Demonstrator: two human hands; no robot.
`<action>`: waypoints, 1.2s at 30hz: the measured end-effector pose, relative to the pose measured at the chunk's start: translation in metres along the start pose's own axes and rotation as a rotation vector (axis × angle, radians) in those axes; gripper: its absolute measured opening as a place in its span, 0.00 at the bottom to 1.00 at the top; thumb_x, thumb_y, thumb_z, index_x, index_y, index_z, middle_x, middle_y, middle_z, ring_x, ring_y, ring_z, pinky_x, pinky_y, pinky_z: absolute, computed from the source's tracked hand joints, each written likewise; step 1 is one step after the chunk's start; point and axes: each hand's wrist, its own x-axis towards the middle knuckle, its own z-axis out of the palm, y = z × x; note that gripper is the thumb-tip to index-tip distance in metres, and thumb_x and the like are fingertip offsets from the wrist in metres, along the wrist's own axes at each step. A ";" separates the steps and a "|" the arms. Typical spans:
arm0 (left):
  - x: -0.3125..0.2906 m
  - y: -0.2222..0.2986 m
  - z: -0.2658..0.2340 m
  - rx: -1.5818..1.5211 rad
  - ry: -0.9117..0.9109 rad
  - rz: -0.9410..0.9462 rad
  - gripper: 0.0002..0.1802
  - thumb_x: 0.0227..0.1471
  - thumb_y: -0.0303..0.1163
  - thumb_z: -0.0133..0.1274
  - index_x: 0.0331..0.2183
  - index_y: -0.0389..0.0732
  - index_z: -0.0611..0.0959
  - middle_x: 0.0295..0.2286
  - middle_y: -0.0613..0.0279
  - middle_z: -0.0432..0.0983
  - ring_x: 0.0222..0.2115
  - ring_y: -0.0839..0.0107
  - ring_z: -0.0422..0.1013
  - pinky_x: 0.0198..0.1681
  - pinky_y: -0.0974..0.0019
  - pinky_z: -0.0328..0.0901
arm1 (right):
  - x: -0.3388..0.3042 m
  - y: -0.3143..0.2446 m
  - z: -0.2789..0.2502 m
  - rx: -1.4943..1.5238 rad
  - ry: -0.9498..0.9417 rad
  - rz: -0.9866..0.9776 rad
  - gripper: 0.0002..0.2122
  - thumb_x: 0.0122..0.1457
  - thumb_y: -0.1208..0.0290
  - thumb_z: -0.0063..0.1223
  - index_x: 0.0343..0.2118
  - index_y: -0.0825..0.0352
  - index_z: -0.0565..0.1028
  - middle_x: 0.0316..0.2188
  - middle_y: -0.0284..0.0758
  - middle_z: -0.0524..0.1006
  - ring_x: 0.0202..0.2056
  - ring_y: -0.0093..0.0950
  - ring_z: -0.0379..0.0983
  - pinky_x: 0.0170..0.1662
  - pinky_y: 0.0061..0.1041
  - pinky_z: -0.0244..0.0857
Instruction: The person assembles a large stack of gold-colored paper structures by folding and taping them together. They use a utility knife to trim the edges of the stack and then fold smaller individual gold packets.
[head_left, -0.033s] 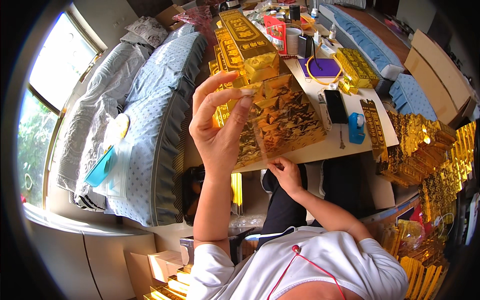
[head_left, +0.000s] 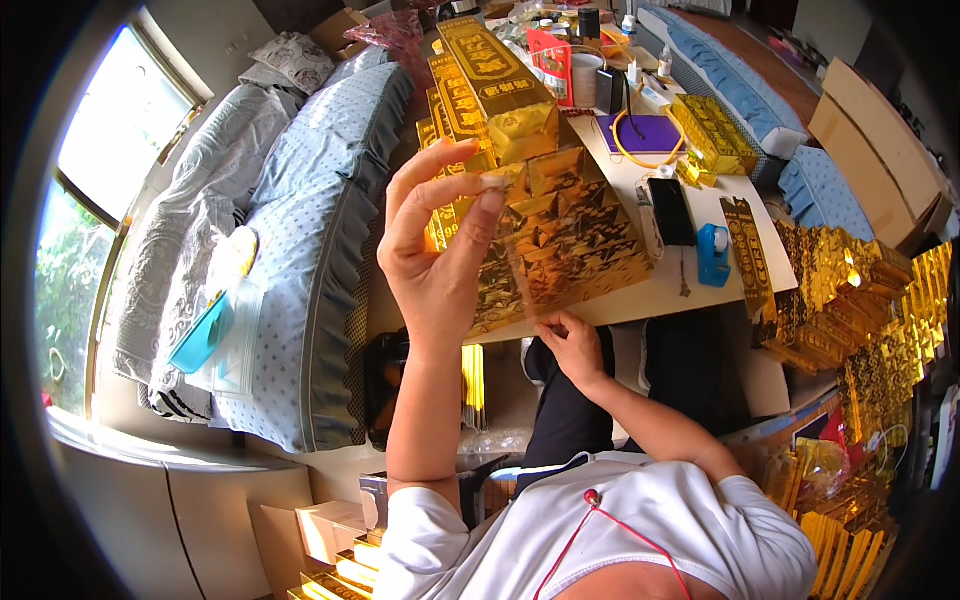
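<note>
Gold-printed panel (head_left: pixel 590 245) lies at the near left corner of the worktop (head_left: pixel 615 318), reaching its near edge. Beyond it, along the left edge, stand long gold boxes (head_left: pixel 490 70), apparently made up. Left hand (head_left: pixel 432 245) is raised over the panel, thumb and forefinger pinching the upper end of a faint clear strip (head_left: pixel 516 265). Right hand (head_left: pixel 572 348), low at the near edge, appears to pinch the strip's lower end. Blue tape dispenser (head_left: pixel 713 256) stands near the right edge. Progress, as judged: partial; boxes look complete, while the strip, held at both ends, is not visibly fixed to the panel.
</note>
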 end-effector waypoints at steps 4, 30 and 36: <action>0.002 -0.014 0.000 -0.048 -0.010 0.002 0.06 0.49 0.23 0.64 0.34 0.38 0.86 0.41 0.59 0.80 0.51 0.63 0.71 0.57 0.60 0.61 | 0.005 0.000 0.001 -0.076 0.020 0.015 0.11 0.57 0.60 0.62 0.33 0.63 0.80 0.27 0.35 0.82 0.30 0.34 0.79 0.33 0.30 0.70; 0.005 -0.024 -0.005 -0.040 -0.042 0.056 0.07 0.49 0.22 0.64 0.34 0.38 0.85 0.40 0.60 0.82 0.49 0.64 0.73 0.56 0.60 0.63 | 0.011 -0.026 0.009 -0.232 0.086 0.061 0.11 0.56 0.56 0.61 0.33 0.59 0.81 0.29 0.34 0.82 0.32 0.39 0.79 0.35 0.35 0.69; 0.003 -0.022 -0.004 -0.042 -0.031 0.041 0.07 0.49 0.21 0.63 0.34 0.37 0.85 0.39 0.60 0.82 0.48 0.64 0.73 0.55 0.61 0.64 | 0.011 -0.018 0.013 -0.265 0.098 0.066 0.11 0.56 0.56 0.61 0.32 0.58 0.81 0.27 0.35 0.82 0.32 0.40 0.78 0.34 0.36 0.69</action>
